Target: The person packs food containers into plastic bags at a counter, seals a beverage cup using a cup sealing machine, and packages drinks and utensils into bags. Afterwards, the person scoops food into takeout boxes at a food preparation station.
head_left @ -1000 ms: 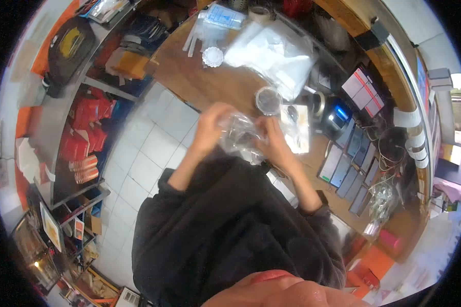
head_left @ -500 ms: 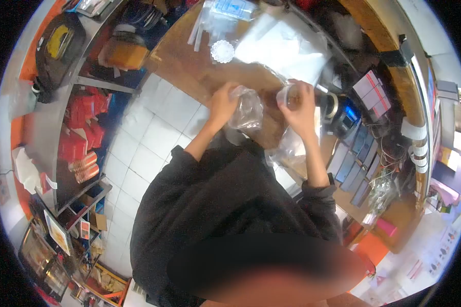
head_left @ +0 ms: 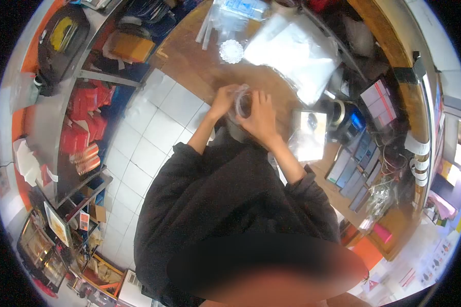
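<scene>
At twelve o'clock, the clear tub (head_left: 238, 108) has a whitish rim; farther out, a doily (head_left: 231, 52) is lacy white. The worktop (head_left: 194, 61) is brown, the plastic sheets (head_left: 287, 48) at one o'clock shiny white. Past two, a pale pink card (head_left: 374, 107) carries red striping. Nine o'clock's packets (head_left: 81, 135) are bright red; the white floor tiles (head_left: 148, 125) form a grey-lined grid. The sweater (head_left: 225, 192) is plain black.

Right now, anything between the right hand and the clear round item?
Nothing visible. The right hand is already at the clear round item, its fingers curved around one side. The left hand is on the opposite side; blur hides whether it touches.
</scene>
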Motion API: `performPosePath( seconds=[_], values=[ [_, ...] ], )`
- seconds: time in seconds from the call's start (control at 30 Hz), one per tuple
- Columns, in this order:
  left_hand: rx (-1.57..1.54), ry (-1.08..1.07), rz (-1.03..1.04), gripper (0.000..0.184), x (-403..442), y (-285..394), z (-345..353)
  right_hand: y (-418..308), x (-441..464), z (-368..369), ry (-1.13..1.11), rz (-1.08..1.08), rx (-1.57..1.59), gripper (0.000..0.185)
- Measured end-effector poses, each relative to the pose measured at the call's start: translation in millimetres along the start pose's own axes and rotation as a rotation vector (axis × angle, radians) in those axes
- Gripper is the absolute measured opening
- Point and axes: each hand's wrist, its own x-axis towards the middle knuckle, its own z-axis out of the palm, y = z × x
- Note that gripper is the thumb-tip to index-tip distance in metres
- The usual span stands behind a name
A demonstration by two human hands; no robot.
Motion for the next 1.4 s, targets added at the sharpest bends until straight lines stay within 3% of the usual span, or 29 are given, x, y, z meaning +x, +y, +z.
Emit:
performPosePath(
  seconds=[0.17,0.23,0.37,0.4,0.47,0.5,0.57,0.63,0.73,0.83,0.9,0.97,1.0,1.07,1.1,1.13,1.17,1.3,1.37,1.4],
  values=[
    [-0.069,0.105,-0.105,0.02,-11,24,2,-7,2,1,-0.041,-0.071,0.029,0.07],
    [-0.241,0.055,-0.199,0.023,-16,38,0,-3,3,6,-0.055,-0.109,0.035,0.067],
    [-0.135,0.127,-0.046,0.024,-32,30,-23,16,-9,2,0.074,-0.143,0.061,0.056],
    [0.046,0.103,-0.024,0.02,-38,30,-29,26,-15,4,0.075,-0.141,0.06,0.056],
    [0.223,0.079,-0.002,0.017,-48,34,-29,50,-29,13,0.267,0.277,0.208,0.047],
    [0.359,0.124,0.004,0.019,-52,44,-27,67,-36,27,0.27,0.277,0.208,0.047],
    [0.501,0.157,0.021,0.022,-51,55,-28,85,-42,47,-0.06,0.527,0.616,0.032],
    [0.244,0.155,-0.174,0.022,-49,59,-28,83,-44,49,0.01,0.486,0.505,0.029],
    [-0.019,0.167,-0.092,0.021,-41,59,-22,47,-37,16,0.11,0.464,0.342,0.024],
    [0.032,0.18,0.091,0.02,-46,83,-7,30,-35,-10,0.142,0.464,0.229,0.022],
    [0.139,0.156,0.098,0.02,-54,90,-6,38,-38,-5,0.139,0.445,0.162,0.023],
    [0.247,0.131,0.109,0.021,-62,100,-4,58,-40,17,0.169,0.357,0.527,0.023],
    [0.197,0.077,0.159,0.021,-68,111,1,57,-43,19,0.17,0.359,0.528,0.023],
    [0.149,0.027,0.214,0.021,-76,127,5,52,-45,21,0.012,0.556,1.05,0.026],
    [0.088,-0.059,0.118,0.022,-81,132,6,50,-46,20,0.01,0.553,1.051,0.026],
    [0.028,-0.144,0.02,0.024,-85,135,6,49,-48,19,0.006,0.515,0.851,0.025],
    [0.062,-0.181,0.004,0.024,-87,134,3,48,-50,18,0.005,0.474,0.653,0.024],
    [0.141,-0.171,0.083,0.023,-91,145,-4,47,-51,-2,-0.046,0.526,0.625,0.023],
    [0.113,-0.192,-0.021,0.021,-94,156,-7,38,-51,-11,0.294,0.425,0.486,0.02],
    [0.113,-0.189,-0.02,0.021,-94,157,-6,32,-52,-17,0.293,0.423,0.486,0.02]
  ],
)
